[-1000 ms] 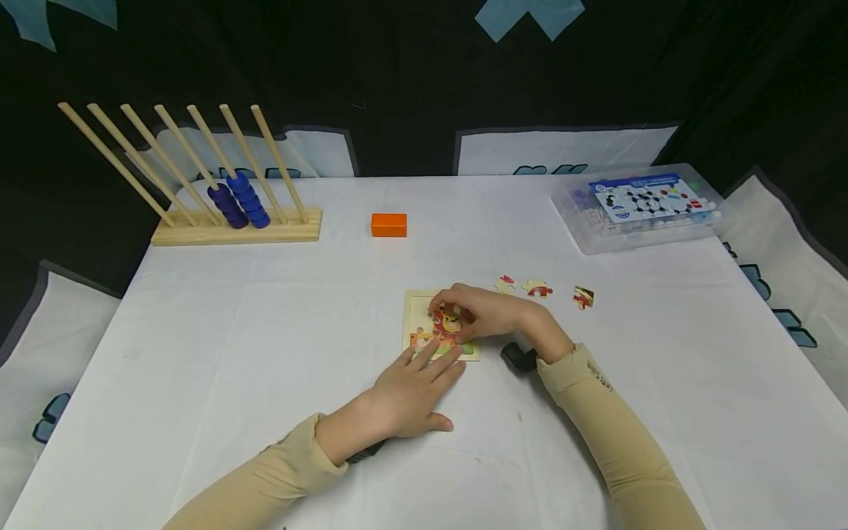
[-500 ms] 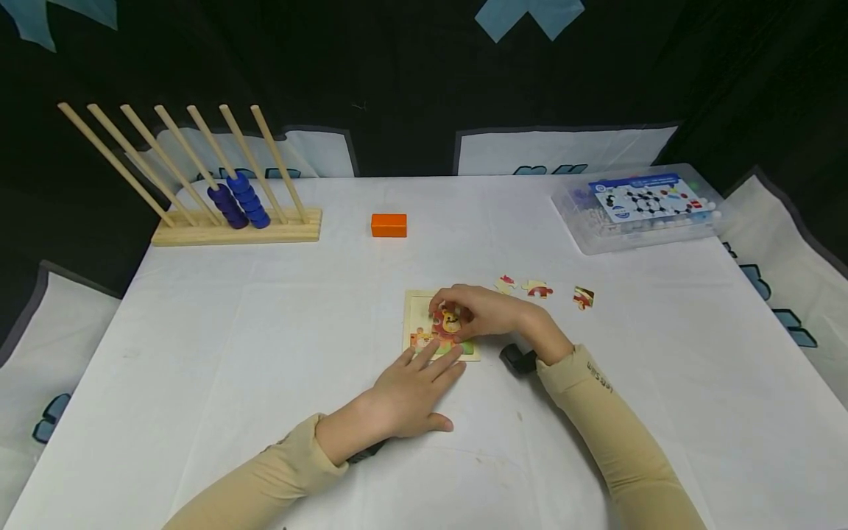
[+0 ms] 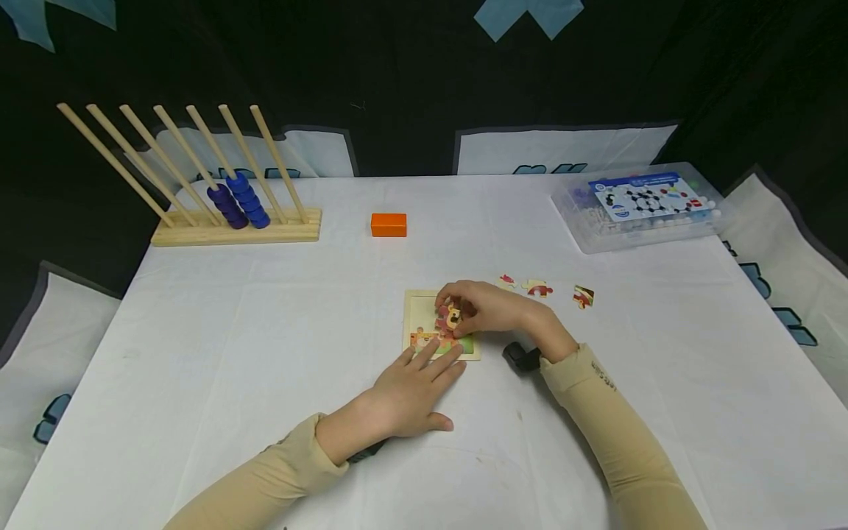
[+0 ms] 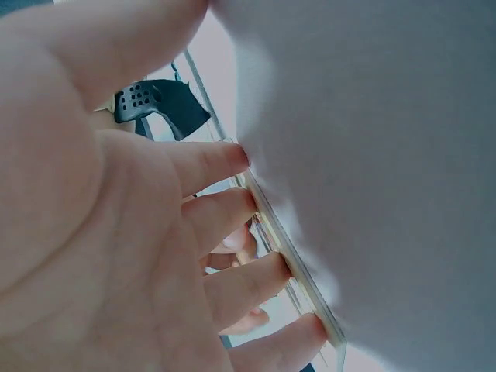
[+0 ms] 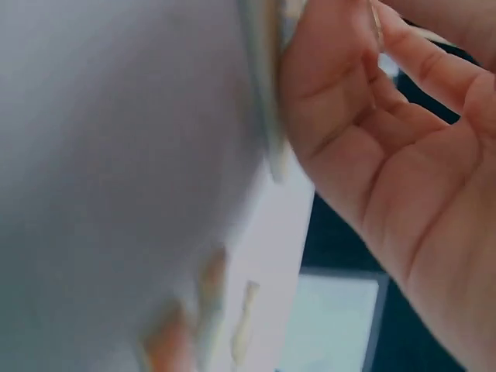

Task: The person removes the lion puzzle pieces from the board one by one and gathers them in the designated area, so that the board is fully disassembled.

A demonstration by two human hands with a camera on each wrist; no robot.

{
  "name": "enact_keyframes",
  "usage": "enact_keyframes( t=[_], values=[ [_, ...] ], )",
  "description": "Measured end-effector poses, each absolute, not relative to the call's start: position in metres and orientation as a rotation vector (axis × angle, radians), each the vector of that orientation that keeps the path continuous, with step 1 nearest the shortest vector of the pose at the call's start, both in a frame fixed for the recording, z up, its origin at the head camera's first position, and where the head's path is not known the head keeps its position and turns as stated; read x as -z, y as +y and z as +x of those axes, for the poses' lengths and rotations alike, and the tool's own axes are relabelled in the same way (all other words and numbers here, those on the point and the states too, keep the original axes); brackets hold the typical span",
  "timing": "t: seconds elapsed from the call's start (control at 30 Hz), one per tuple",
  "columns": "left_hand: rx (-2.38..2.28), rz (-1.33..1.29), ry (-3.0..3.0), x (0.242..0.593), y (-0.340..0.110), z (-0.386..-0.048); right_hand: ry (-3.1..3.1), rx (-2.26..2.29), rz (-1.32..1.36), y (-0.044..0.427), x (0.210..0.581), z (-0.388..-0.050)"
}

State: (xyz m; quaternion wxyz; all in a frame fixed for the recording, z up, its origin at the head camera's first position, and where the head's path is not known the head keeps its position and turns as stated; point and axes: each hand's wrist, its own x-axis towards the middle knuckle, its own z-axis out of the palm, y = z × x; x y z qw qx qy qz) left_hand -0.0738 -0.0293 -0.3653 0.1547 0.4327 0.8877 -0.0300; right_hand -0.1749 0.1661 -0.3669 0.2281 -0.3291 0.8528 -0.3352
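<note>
A small wooden puzzle board (image 3: 415, 315) lies at the middle of the table, with some orange and green pieces fitted along its lower part. Over it, my right hand (image 3: 490, 308) pinches a red and yellow puzzle piece (image 3: 451, 319) showing an animal's face. The thin edge of a puzzle piece (image 5: 377, 27) shows between thumb and finger in the right wrist view. My left hand (image 3: 412, 401) lies flat with spread fingers, their tips on the board's near edge. The left wrist view shows those fingertips against the board's side (image 4: 298, 260).
Loose puzzle pieces (image 3: 537, 288) lie to the right of the board, one (image 3: 583, 297) farther out. An orange block (image 3: 389, 225) sits behind. A wooden bead stand (image 3: 235, 234) is at the back left, and a clear plastic box (image 3: 639, 234) at the back right.
My right hand has shifted slightly right, and the puzzle piece in its fingers has moved and tilted with it. The left hand has stayed in place.
</note>
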Motion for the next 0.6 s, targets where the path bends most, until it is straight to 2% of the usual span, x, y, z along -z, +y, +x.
enact_keyframes(
  t=[0.33,0.6],
  values=[
    [0.05,1.23,2.54,0.364,-0.03,-0.072,2.345,0.88,-0.601,0.23,0.34,-0.168],
    [0.026,1.242,2.546,0.363,-0.031,-0.073,2.375,0.857,-0.577,0.262,0.347,-0.159]
  ],
)
